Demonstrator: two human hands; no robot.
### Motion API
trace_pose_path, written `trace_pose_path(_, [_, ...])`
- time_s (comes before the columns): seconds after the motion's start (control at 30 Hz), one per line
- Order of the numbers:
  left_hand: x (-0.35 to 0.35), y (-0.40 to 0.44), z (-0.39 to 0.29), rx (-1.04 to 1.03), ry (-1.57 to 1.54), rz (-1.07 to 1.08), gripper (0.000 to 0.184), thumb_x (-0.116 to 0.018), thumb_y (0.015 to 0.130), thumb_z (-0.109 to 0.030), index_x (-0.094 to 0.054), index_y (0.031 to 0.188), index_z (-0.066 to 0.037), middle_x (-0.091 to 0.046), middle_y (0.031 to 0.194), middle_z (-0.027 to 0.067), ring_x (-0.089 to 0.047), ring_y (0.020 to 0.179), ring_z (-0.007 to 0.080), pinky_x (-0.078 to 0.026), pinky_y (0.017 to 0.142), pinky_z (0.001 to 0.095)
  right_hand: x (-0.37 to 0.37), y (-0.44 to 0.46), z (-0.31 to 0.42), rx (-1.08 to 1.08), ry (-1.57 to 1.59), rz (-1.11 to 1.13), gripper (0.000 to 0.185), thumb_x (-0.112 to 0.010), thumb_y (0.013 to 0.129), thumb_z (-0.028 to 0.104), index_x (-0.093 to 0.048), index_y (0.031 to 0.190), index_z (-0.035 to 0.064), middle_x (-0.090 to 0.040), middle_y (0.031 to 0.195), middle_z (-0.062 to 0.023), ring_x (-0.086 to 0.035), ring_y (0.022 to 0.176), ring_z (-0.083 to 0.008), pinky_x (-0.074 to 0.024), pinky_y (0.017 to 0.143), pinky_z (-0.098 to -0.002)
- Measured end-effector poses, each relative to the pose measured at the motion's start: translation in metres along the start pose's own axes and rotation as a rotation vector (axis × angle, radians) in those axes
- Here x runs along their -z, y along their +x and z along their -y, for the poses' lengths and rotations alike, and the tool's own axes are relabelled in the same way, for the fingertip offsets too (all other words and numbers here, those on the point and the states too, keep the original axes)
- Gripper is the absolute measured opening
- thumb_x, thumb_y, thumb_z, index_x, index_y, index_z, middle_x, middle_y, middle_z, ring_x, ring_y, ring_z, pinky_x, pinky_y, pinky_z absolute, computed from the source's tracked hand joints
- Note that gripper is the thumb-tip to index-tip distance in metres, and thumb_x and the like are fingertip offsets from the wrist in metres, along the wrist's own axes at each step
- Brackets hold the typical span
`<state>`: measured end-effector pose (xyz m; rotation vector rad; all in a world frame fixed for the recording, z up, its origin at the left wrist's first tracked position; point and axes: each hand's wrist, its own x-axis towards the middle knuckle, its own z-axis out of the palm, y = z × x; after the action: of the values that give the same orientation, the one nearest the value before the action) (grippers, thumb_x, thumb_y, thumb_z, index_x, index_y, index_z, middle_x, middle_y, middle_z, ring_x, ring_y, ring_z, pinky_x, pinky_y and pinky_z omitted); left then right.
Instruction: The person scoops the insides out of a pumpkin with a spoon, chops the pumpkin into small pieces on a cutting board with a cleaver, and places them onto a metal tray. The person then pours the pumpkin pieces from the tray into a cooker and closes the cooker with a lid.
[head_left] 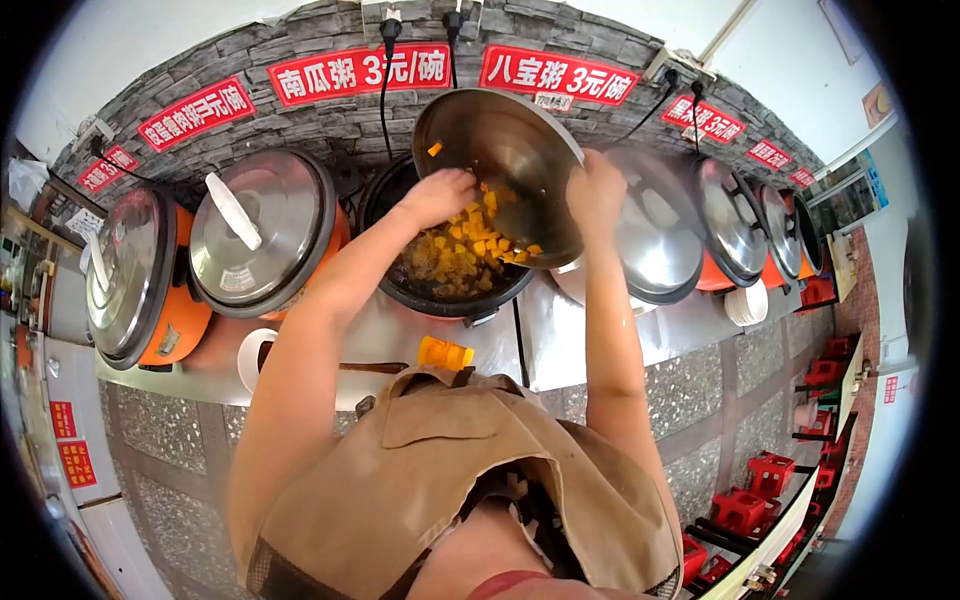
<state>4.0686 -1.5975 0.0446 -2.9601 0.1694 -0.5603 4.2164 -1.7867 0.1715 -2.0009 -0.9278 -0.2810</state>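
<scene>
My right hand (597, 192) grips the rim of a large metal bowl (545, 165), tipped steeply over a black-lined cooker pot (400, 290). Orange pumpkin cubes (480, 235) slide from the bowl's lower edge into dark, foamy liquid (440, 275). My left hand (440, 195) reaches to the bowl's inside by the cubes, its bent fingers partly hidden; I see nothing held in it. One cube (434, 149) clings higher up in the bowl.
Lidded orange cookers (265, 225) stand on both sides along the steel counter (555, 330). In front lie an orange carton (445, 352), a white bowl (255, 360) and a dark wooden handle (375, 367). Black power cords (386, 95) hang behind. Stacked white bowls (746, 304) stand right.
</scene>
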Motion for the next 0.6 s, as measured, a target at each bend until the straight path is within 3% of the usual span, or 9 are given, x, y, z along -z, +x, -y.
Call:
trace_pose_path(0.03, [0.006, 0.002, 0.008, -0.002, -0.001, 0.004, 0.033, -0.052, 0.074, -0.009, -0.055, 0.106, -0.005, -0.052, 0.105, 0.0114, -0.051, 0.101, 0.0270, -0.045, 0.085, 0.0372, 0.001, 0.000, -0.001, 0.003, 0.016, -0.011, 0.025, -0.052, 0.073, 0.010, -0.066, 0.093, 0.0048, -0.063, 0.080, -0.0206, -0.061, 0.078, -0.0375, -0.0472, 0.071, -0.0412])
trace_pose_path(0.1, [0.013, 0.009, 0.022, 0.428, 0.078, -0.300, 0.034, -0.054, 0.073, -0.004, -0.053, 0.107, -0.004, -0.050, 0.105, 0.0135, -0.050, 0.101, 0.0309, -0.045, 0.085, 0.0392, 0.003, -0.002, -0.006, 0.020, 0.004, -0.020, 0.024, -0.052, 0.074, 0.009, -0.065, 0.094, 0.0040, -0.063, 0.080, -0.0204, -0.062, 0.076, -0.0370, -0.0474, 0.070, -0.0397])
trace_pose_path(0.23, [0.013, 0.011, 0.014, 0.672, -0.244, -0.246, 0.031, -0.056, 0.080, -0.004, -0.051, 0.110, -0.005, -0.046, 0.107, 0.0176, -0.049, 0.100, 0.0378, -0.044, 0.085, 0.0413, 0.008, -0.004, -0.004, 0.018, 0.105, -0.078, 0.024, -0.053, 0.074, 0.005, -0.065, 0.094, 0.0026, -0.063, 0.079, -0.0205, -0.062, 0.074, -0.0345, -0.0472, 0.069, -0.0370])
trace_pose_path(0.3, [-0.012, 0.009, 0.005, 0.720, -0.483, -0.301, 0.031, -0.057, 0.081, -0.004, -0.050, 0.111, -0.005, -0.045, 0.107, 0.0184, -0.049, 0.099, 0.0387, -0.043, 0.085, 0.0422, 0.009, -0.004, -0.004, 0.008, 0.153, -0.110, 0.024, -0.052, 0.074, 0.005, -0.064, 0.094, 0.0012, -0.063, 0.076, -0.0195, -0.063, 0.070, -0.0306, -0.0469, 0.068, -0.0346])
trace_pose_path(0.47, [-0.028, 0.006, -0.028, 0.703, -0.478, -0.293, 0.034, -0.062, 0.081, -0.006, -0.048, 0.112, -0.004, -0.043, 0.107, 0.0189, -0.050, 0.096, 0.0358, -0.044, 0.082, 0.0394, 0.000, -0.006, -0.008, -0.040, 0.228, -0.138, 0.024, -0.051, 0.074, 0.003, -0.064, 0.093, -0.0012, -0.063, 0.072, -0.0154, -0.059, 0.066, -0.0227, -0.0455, 0.067, -0.0311])
trace_pose_path(0.57, [0.001, 0.017, -0.026, 0.837, -0.664, -0.119, 0.035, -0.066, 0.077, -0.009, -0.050, 0.109, -0.005, -0.044, 0.108, 0.0197, -0.048, 0.099, 0.0395, -0.042, 0.086, 0.0431, -0.005, -0.007, -0.012, -0.068, 0.271, -0.127, 0.025, -0.051, 0.073, 0.002, -0.064, 0.094, -0.0019, -0.062, 0.072, -0.0130, -0.057, 0.066, -0.0192, -0.0447, 0.067, -0.0296])
trace_pose_path(0.6, [0.007, 0.022, -0.018, 0.774, -0.419, -0.417, 0.034, -0.066, 0.077, -0.009, -0.050, 0.107, -0.005, -0.044, 0.108, 0.0191, -0.048, 0.097, 0.0390, -0.041, 0.085, 0.0428, -0.006, -0.008, -0.014, -0.076, 0.281, -0.113, 0.025, -0.050, 0.073, 0.001, -0.063, 0.095, -0.0021, -0.062, 0.073, -0.0118, -0.056, 0.067, -0.0178, -0.0443, 0.067, -0.0290])
